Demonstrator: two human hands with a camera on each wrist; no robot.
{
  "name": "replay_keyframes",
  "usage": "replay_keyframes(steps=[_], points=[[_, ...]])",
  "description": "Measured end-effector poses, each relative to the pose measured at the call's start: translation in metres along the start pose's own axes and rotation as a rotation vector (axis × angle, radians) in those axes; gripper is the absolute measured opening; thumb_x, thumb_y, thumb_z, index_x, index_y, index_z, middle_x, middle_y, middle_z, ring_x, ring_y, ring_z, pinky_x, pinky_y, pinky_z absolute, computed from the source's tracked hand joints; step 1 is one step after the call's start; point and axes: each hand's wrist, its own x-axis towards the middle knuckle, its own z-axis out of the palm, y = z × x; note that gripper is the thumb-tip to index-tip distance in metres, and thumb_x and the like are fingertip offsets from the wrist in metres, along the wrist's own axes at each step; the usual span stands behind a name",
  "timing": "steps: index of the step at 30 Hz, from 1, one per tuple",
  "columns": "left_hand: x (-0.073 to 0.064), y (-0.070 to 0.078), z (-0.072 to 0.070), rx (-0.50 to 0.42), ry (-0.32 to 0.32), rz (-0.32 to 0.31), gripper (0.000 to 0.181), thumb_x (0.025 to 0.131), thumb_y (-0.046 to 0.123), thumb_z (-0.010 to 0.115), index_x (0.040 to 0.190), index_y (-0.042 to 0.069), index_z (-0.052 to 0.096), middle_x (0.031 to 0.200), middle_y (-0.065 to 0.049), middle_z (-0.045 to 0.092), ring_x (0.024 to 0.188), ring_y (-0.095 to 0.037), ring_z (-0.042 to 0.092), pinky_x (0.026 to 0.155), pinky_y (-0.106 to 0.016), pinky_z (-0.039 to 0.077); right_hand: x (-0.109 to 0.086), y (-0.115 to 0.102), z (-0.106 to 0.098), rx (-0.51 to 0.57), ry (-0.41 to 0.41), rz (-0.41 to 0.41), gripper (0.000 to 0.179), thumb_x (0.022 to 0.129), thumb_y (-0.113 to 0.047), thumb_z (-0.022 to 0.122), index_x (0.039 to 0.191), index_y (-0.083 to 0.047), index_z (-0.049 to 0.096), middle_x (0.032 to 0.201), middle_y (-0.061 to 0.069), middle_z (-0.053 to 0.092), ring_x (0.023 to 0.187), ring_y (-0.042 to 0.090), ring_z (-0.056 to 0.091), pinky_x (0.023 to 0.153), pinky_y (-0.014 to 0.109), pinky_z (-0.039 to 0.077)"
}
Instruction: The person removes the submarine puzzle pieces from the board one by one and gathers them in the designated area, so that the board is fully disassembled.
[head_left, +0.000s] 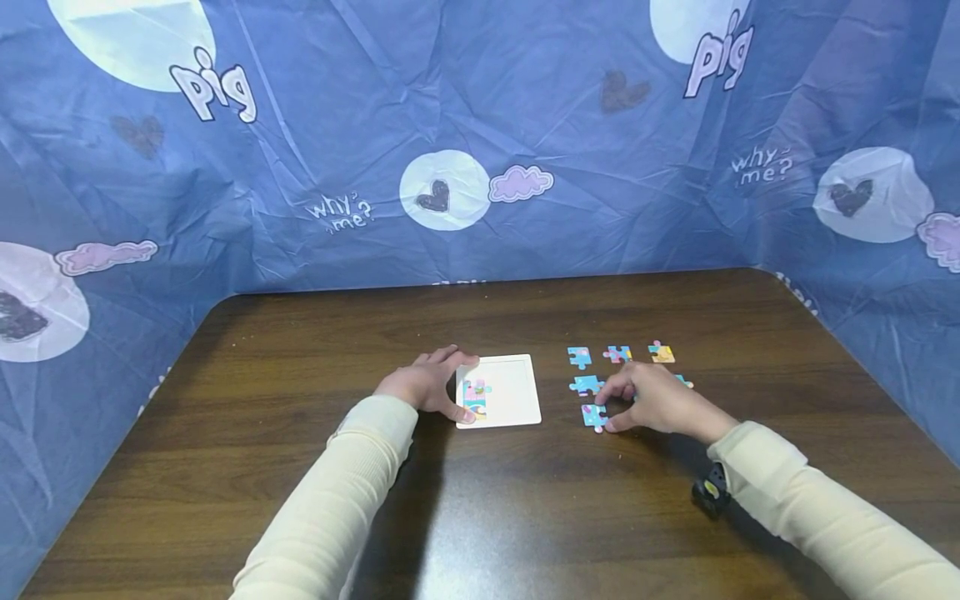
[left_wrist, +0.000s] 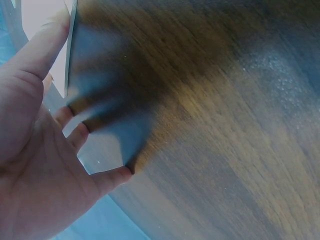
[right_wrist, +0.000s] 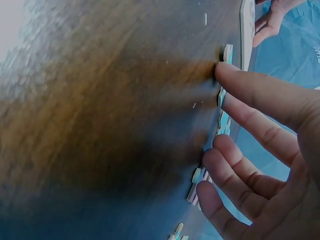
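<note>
A white square puzzle tray (head_left: 516, 392) lies on the table, with colourful puzzle pieces (head_left: 475, 388) fitted along its left side. My left hand (head_left: 431, 383) holds the tray by its left side, thumb over the near corner and fingers at the far corner. In the left wrist view the thumb overlaps the tray's edge (left_wrist: 65, 75), the other fingers spread beside it. To the tray's right, my right hand (head_left: 660, 400) pinches a blue puzzle piece (head_left: 593, 415) at its right side with thumb and index finger. In the right wrist view the remaining fingers (right_wrist: 230, 175) are bent loosely.
Close by lie more loose pieces: a blue one (head_left: 587, 384) just behind, then a row of a blue (head_left: 579, 357), a multicoloured (head_left: 618, 354) and a yellow one (head_left: 662, 353). Another piece (head_left: 683, 380) is partly hidden behind my right hand. A blue printed cloth (head_left: 480, 108) hangs behind the brown table (head_left: 525, 517).
</note>
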Motion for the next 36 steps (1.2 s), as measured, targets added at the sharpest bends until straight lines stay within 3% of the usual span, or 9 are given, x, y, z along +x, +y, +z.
replay_keyframes(steps=[10, 18, 26, 36], points=[[-0.005, 0.001, 0.000, -0.003, 0.005, -0.016, 0.095, 0.081, 0.045, 0.085, 0.159, 0.032, 0.032, 0.170, -0.006, 0.013, 0.154, -0.034, 0.014, 0.116, -0.064, 0.024, 0.004, -0.003, -0.003, -0.031, -0.027, -0.014, 0.029, 0.070, -0.019, 0.092, 0.095, -0.015, 0.078, 0.088, -0.004, 0.067, 0.081, 0.015, 0.056, 0.073, 0.034, 0.046], [-0.013, 0.007, -0.005, 0.000, -0.001, -0.023, 0.093, 0.083, 0.043, 0.084, 0.159, 0.030, 0.033, 0.170, -0.007, 0.014, 0.154, -0.034, 0.015, 0.117, -0.062, 0.022, 0.013, -0.006, -0.006, 0.026, -0.019, 0.014, 0.023, 0.082, -0.019, 0.086, 0.101, -0.010, 0.078, 0.090, -0.002, 0.070, 0.083, 0.019, 0.061, 0.074, 0.037, 0.050], [-0.018, 0.010, -0.008, 0.010, 0.003, -0.007, 0.090, 0.085, 0.041, 0.083, 0.159, 0.027, 0.033, 0.169, -0.009, 0.016, 0.154, -0.035, 0.017, 0.116, -0.061, 0.026, 0.029, -0.018, -0.002, 0.062, -0.003, 0.008, 0.021, 0.089, -0.021, 0.080, 0.107, -0.011, 0.077, 0.101, 0.004, 0.071, 0.092, 0.022, 0.065, 0.082, 0.043, 0.053], [-0.011, 0.006, -0.004, -0.001, 0.015, -0.023, 0.092, 0.082, 0.044, 0.085, 0.158, 0.032, 0.034, 0.170, -0.005, 0.015, 0.154, -0.032, 0.017, 0.117, -0.062, 0.024, 0.056, -0.041, 0.007, 0.095, -0.012, 0.013, 0.024, 0.089, -0.020, 0.080, 0.109, -0.008, 0.076, 0.104, 0.004, 0.072, 0.098, 0.024, 0.065, 0.085, 0.044, 0.053]])
